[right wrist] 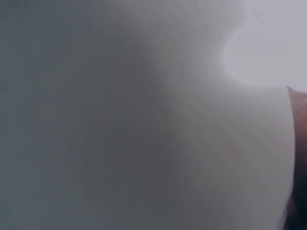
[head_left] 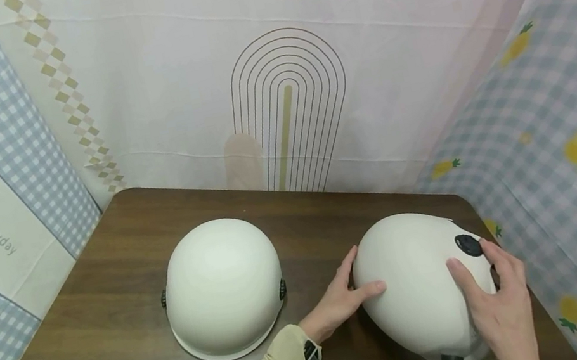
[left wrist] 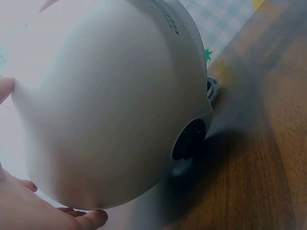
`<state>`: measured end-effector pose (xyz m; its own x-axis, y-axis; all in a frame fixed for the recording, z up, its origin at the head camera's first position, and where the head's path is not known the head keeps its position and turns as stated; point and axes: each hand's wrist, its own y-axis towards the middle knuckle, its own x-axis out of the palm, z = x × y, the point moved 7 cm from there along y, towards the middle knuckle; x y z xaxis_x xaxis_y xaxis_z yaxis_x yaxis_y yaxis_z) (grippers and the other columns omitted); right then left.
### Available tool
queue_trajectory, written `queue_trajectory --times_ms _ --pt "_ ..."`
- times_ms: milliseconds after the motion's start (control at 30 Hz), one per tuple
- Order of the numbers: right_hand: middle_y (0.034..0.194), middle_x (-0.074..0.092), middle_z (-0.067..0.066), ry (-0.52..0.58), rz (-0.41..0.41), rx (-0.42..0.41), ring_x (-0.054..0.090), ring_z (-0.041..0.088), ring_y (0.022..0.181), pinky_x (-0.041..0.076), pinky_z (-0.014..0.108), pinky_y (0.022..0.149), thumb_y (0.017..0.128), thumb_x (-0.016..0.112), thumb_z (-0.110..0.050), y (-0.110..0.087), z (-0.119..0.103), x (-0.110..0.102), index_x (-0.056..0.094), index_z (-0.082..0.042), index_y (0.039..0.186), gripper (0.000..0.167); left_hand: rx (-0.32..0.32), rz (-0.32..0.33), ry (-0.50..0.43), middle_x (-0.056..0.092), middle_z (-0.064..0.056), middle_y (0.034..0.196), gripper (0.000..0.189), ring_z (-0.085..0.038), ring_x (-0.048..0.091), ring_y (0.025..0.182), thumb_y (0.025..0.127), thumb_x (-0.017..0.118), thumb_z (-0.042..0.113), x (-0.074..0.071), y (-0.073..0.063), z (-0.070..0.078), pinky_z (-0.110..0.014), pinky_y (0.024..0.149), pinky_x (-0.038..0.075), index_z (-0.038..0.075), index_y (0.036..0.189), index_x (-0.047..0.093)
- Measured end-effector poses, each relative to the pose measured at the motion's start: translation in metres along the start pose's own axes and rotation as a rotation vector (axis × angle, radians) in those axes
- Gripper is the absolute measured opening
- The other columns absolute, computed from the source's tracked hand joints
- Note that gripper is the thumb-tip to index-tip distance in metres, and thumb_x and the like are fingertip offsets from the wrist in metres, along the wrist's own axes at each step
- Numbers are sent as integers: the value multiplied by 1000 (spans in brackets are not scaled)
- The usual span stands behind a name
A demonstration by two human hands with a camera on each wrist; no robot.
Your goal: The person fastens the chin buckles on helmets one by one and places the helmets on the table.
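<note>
A white helmet (head_left: 412, 287) is tilted at the right of the table, held between both hands. My left hand (head_left: 338, 300) grips its left side, thumb on the shell and fingers round the far edge; the left wrist view shows the same helmet (left wrist: 115, 105) close up, with a round black fitting (left wrist: 189, 140) low on its side. My right hand (head_left: 500, 297) holds the right side, fingers by another round black fitting (head_left: 468, 245) and curled over the edge. The right wrist view is filled by the blurred pale shell (right wrist: 144, 124). Whether the helmet touches the table cannot be told.
A second white helmet (head_left: 223, 288) stands dome up on the brown wooden table (head_left: 91, 343), left of my left forearm. Patterned cloth hangs (head_left: 162, 86) behind the table, with checked cloth (head_left: 540, 161) close along the right edge.
</note>
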<state>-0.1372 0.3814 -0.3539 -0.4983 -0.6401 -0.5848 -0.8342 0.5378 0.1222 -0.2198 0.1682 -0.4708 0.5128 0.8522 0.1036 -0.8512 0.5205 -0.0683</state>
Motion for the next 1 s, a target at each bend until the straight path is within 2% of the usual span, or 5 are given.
queue_trajectory --times_ms 467,1000 --pt "154 24 10 2 6 -16 26 36 141 25 59 109 87 69 -47 0 -1 1 36 -15 152 80 -5 -4 -14 14 -2 160 92 -29 19 143 82 69 56 -1 0 0 -55 106 30 40 154 15" --pt "152 26 11 2 11 -16 29 37 140 26 60 107 87 70 -48 -2 -3 4 36 -15 152 80 14 0 -28 16 -1 159 90 -28 21 142 84 69 51 -2 0 -1 -53 105 33 37 155 16"
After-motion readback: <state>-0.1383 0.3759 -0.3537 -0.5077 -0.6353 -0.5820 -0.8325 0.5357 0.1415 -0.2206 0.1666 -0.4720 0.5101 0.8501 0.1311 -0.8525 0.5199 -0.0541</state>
